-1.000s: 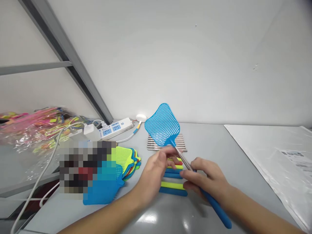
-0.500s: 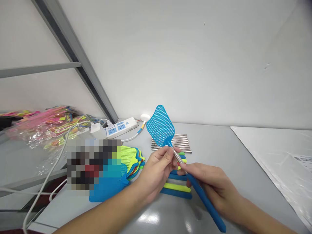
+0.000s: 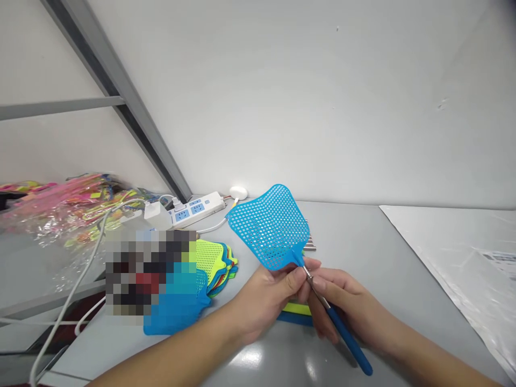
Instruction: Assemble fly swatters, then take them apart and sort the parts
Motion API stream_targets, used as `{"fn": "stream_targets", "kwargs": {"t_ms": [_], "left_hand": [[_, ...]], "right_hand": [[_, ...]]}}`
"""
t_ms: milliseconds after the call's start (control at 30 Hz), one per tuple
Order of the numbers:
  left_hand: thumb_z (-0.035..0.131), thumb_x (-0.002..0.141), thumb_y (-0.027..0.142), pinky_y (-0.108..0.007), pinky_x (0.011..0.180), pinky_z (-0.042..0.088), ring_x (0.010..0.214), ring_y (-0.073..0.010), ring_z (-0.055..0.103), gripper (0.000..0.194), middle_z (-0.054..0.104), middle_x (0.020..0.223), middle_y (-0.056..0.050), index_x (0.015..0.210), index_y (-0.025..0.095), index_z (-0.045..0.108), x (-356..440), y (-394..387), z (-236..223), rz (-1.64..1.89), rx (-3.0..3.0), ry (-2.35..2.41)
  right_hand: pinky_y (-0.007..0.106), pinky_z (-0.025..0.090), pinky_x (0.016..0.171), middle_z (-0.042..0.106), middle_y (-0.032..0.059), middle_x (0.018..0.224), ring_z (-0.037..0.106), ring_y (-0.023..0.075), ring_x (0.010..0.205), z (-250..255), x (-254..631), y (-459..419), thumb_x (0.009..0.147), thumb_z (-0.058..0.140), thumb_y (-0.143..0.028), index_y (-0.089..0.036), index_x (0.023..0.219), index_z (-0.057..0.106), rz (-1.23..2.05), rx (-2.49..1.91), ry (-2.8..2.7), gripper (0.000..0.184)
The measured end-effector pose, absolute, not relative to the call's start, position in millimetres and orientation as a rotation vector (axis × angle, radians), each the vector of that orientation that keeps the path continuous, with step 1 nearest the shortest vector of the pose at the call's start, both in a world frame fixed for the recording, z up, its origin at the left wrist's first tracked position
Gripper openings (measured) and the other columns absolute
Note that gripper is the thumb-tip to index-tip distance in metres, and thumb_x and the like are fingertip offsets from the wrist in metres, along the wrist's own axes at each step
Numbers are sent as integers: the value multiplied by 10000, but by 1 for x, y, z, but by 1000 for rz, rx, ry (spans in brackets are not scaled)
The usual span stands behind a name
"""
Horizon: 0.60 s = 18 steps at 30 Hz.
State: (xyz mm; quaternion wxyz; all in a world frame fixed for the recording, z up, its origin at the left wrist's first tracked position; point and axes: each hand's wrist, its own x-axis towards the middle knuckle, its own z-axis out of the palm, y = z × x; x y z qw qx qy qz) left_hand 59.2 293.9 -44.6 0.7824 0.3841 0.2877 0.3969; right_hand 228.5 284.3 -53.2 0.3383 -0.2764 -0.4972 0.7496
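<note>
A blue plastic fly swatter [image 3: 269,227] is held up over the grey table, its mesh head tilted away from me. My left hand [image 3: 266,302] pinches it at the neck, where the head meets the thin metal shaft [image 3: 315,290]. My right hand [image 3: 342,307] grips that shaft just below, fingers almost touching my left hand. The blue handle [image 3: 349,339] points down and to the right. Under my hands lie a yellow handle [image 3: 296,308] and a blue handle [image 3: 294,318], partly hidden. A pile of mesh swatter heads [image 3: 212,260] lies to the left of my left hand.
A power strip [image 3: 195,210] with a plugged-in adapter and white cables lies at the back. Colourful swatters in clear plastic [image 3: 68,207] sit at the far left. A white plastic sheet [image 3: 451,247] covers the table's right side. Metal rods [image 3: 310,245] show behind the swatter head.
The swatter head has tilted over to face up and lies lower, and both hands have closed in around its neck, covering more of the handles and metal rods on the table.
</note>
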Motion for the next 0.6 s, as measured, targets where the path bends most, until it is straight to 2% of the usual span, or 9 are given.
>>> {"fn": "stream_targets", "kwargs": {"t_ms": [100,233,367,500,600], "left_hand": [[661,856,411,-287,760,454,699,-145,555,258,556,649,-6,791,162,688,58,294,-43,861,898,640],[678,844,405,-276,758,458,734,-156,588,237,598,687,-9,903,175,686,60,293,-40,948,929,728],[685,833,411,-321,757,501,803,-198,640,242,665,849,-46,923,187,689,63,291,-42,1003,909,749],[725,808,365,-321,854,499,908,-203,650,198,696,932,-48,904,193,711,62,290,-44,1125,961,833],[714,821,345,-329,902,486,949,-210,646,186,704,942,-49,923,190,711,61,290,-41,1161,1006,879]], "right_hand": [[231,405,510,554,-41,454,462,98,391,-55,229,285,962,438,-484,-173,829,579,1993,-711,-1289,367],[229,402,504,570,-32,484,488,104,412,-51,230,288,934,480,-508,-187,790,587,1901,-825,-1391,367],[258,429,570,612,6,559,538,134,532,-37,230,288,920,512,-476,-200,686,598,1571,-1010,-1661,372],[255,325,501,495,-18,517,397,110,492,-35,231,283,914,534,-401,-200,618,589,1124,-1102,-1842,363],[254,284,489,434,-26,540,335,106,504,-39,232,281,917,533,-379,-202,693,633,912,-1148,-1931,302]]}}
